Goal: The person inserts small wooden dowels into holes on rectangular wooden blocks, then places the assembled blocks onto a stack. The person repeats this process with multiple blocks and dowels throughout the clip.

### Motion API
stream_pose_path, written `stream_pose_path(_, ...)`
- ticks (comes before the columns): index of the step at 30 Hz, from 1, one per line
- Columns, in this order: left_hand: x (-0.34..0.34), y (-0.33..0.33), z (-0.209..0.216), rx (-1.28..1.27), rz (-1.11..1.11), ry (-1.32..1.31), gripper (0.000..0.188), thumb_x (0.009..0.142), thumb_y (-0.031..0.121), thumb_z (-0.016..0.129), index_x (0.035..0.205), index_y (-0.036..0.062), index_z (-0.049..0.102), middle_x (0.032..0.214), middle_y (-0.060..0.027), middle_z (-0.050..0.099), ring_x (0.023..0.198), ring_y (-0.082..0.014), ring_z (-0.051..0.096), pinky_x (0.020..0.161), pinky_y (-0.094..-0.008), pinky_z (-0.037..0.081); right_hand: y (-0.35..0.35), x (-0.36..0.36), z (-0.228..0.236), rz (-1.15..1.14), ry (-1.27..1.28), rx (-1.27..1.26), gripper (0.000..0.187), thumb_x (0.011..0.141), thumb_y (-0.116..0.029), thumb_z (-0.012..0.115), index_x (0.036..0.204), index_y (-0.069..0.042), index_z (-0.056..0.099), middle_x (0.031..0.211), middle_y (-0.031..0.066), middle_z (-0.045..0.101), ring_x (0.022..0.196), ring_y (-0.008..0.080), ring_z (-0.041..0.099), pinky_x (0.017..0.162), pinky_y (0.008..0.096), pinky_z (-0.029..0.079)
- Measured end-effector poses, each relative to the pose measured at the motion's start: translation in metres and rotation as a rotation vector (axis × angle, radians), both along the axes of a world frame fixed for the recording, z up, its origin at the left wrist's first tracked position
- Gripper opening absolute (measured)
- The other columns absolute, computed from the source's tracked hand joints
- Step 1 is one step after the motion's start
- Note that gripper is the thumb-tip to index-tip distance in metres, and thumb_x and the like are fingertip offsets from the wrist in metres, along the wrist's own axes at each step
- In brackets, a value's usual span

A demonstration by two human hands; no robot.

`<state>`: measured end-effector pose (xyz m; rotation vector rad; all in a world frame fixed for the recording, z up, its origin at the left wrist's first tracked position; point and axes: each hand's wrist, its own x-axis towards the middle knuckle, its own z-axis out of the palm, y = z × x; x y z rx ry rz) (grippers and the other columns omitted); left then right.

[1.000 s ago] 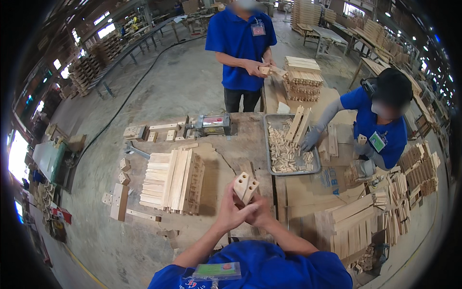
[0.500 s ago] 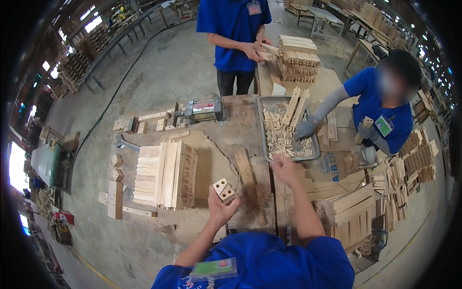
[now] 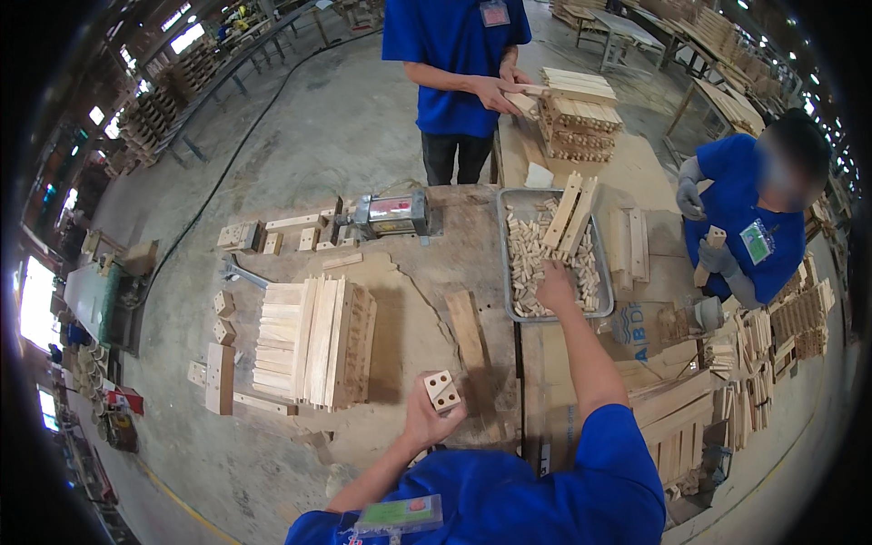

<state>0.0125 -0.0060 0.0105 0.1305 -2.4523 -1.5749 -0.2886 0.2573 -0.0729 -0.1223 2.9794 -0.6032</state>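
Observation:
My left hand (image 3: pixel 431 416) is wrapped round a pair of light wooden blocks (image 3: pixel 442 391), their ends turned up and showing several round holes. Over the near part of a metal tray (image 3: pixel 510 304), my right hand (image 3: pixel 556 289) reaches down among loose wooden dowels (image 3: pixel 524 245). Its fingertips are among the dowels, so whether they pinch one is hidden. Two drilled wooden strips (image 3: pixel 570 216) lean across the far side of the tray, just beyond my right hand.
A stack of wooden slats (image 3: pixel 313 341) stands left on the bench, near a pneumatic cylinder (image 3: pixel 392 215) and a wrench (image 3: pixel 243 272). One co-worker (image 3: pixel 459 82) holds strips by a far stack (image 3: pixel 579 113); a gloved co-worker (image 3: pixel 758 218) at right holds a block.
My right hand has moved from the tray's near rim into the dowels. My left hand has shifted slightly right and down with the blocks. The gloved co-worker's hand has left the tray.

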Motion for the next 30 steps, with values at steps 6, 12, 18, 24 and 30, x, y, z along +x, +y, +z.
stream_pose_path(6, 0.005, -0.003, 0.003, 0.001, -0.041, -0.105, 0.059, 0.077, 0.018, 0.084, 0.126, 0.0001, 0.056, 0.109, -0.0158, 0.066, 0.096, -0.0271, 0.07, 0.085, -0.0385, 0.058, -0.014, -0.005, 0.011, 0.115, -0.111, 0.19, 0.065, 0.091, -0.022, 0.076, 0.152, -0.013, 0.054, 0.159, 0.0154, 0.045, 0.145, 0.0429, 0.045, 0.118, 0.0518, 0.043)
stream_pose_path(12, 0.011, -0.004, -0.01, 0.031, -0.027, -0.105, 0.062, 0.076, 0.02, 0.085, 0.128, 0.0, 0.058, 0.115, -0.0174, 0.066, 0.1, -0.0309, 0.071, 0.088, -0.0389, 0.058, 0.011, 0.022, 0.002, 0.145, -0.102, 0.066, 0.049, 0.09, -0.024, 0.08, 0.134, -0.011, 0.064, 0.127, 0.0146, 0.069, 0.119, 0.0377, 0.066, 0.1, 0.048, 0.055)
stream_pose_path(18, 0.004, -0.002, -0.002, -0.022, -0.003, 0.004, 0.049, 0.077, 0.016, 0.084, 0.12, 0.0049, 0.064, 0.11, -0.0134, 0.063, 0.091, -0.0259, 0.068, 0.079, -0.037, 0.057, 0.021, 0.021, -0.007, 0.144, -0.185, -0.126, 0.032, 0.09, -0.025, 0.08, 0.114, -0.007, 0.071, 0.101, 0.0128, 0.077, 0.095, 0.0307, 0.075, 0.086, 0.0415, 0.058)
stream_pose_path(24, 0.005, -0.001, 0.004, 0.073, 0.0, -0.081, 0.05, 0.077, 0.016, 0.084, 0.121, 0.0046, 0.064, 0.111, -0.0139, 0.063, 0.095, -0.0265, 0.068, 0.083, -0.0379, 0.057, 0.028, 0.008, -0.02, -0.134, -0.347, -0.663, 0.028, 0.095, -0.019, 0.075, 0.119, -0.005, 0.071, 0.1, 0.0093, 0.073, 0.088, 0.0244, 0.07, 0.076, 0.0403, 0.058)
stream_pose_path(30, 0.013, -0.003, -0.003, 0.019, -0.046, -0.009, 0.057, 0.08, 0.015, 0.083, 0.127, 0.0017, 0.056, 0.107, -0.0125, 0.066, 0.095, -0.0217, 0.067, 0.084, -0.0351, 0.056, 0.03, 0.015, -0.013, -0.402, -0.597, -1.594, 0.016, 0.102, -0.014, 0.071, 0.117, -0.007, 0.071, 0.099, 0.004, 0.068, 0.077, 0.0166, 0.063, 0.062, 0.0309, 0.053)
